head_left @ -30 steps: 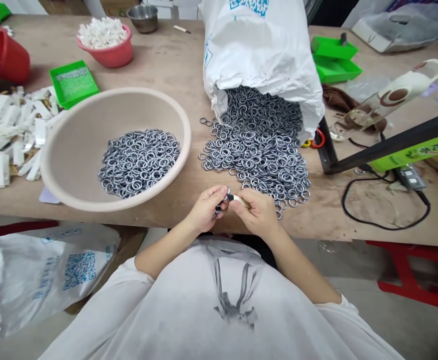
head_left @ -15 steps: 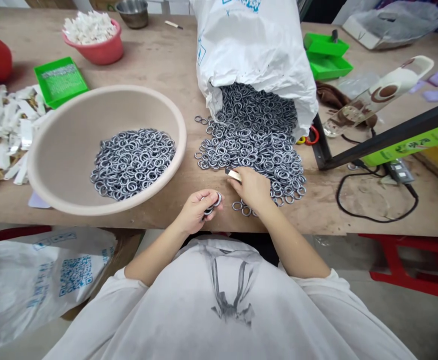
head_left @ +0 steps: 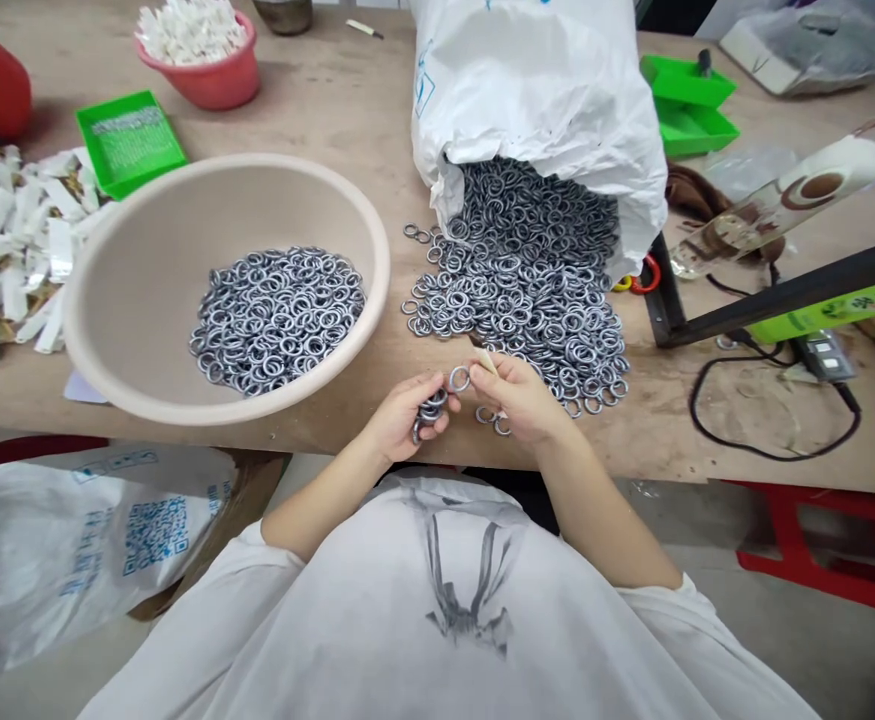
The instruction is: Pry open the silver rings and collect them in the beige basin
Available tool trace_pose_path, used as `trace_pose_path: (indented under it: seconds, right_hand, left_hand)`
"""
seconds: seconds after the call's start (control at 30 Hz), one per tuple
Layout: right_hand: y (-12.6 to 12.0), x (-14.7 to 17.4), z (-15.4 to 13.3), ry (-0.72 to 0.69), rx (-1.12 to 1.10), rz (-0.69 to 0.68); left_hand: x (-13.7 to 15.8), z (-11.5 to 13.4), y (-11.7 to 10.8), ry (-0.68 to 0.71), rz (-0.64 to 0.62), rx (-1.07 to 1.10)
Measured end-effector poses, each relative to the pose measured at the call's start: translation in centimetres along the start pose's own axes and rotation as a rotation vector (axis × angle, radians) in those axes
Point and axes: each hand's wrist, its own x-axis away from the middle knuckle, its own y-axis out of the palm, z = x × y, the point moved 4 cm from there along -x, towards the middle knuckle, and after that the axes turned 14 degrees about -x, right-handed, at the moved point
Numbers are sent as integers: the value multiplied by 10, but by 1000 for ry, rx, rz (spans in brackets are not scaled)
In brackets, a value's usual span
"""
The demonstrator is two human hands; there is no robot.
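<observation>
Several grey metal rings (head_left: 431, 408) are bunched in my left hand (head_left: 401, 418), its fingers curled around them. My right hand (head_left: 525, 398) pinches one ring (head_left: 459, 378) by its edge, close to the left fingertips. Held in that same hand is a small tool with a pale handle (head_left: 485, 360) and a dark tip. Just beyond the right hand spreads a heap of rings (head_left: 516, 300), spilling out of a white sack (head_left: 534, 90). To the left, a wide beige basin (head_left: 129, 250) holds a pile of similar rings.
White plastic pieces (head_left: 13, 240) lie left of the basin, near a green tray (head_left: 131, 145) and a red bowl (head_left: 216, 82). A black metal frame (head_left: 797, 290), a clear bottle (head_left: 789, 195) and a black cable (head_left: 767, 455) occupy the right side. Another pale-handled tool (head_left: 364, 28) lies at the back.
My right hand has come from the heap's near edge toward my left hand, now with a ring at its fingertips. The view has shifted slightly.
</observation>
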Motion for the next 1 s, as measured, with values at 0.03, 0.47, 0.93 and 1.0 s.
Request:
trace_pose_path:
  seconds: [0.03,0.47,0.93,1.0]
  right_hand:
    - [3,4,4,42,-100,-15]
    - [4,21,-1,-274,151,167]
    - [11,42,-16,-669,934,198]
    - [13,43,-15,-670,957,199]
  left_hand:
    - [-1,-1,5,-29,-53,11]
    - [3,-1,29,-81,-56,22]
    - [1,1,24,-28,156,-11]
    - [2,2,26,-27,166,-21]
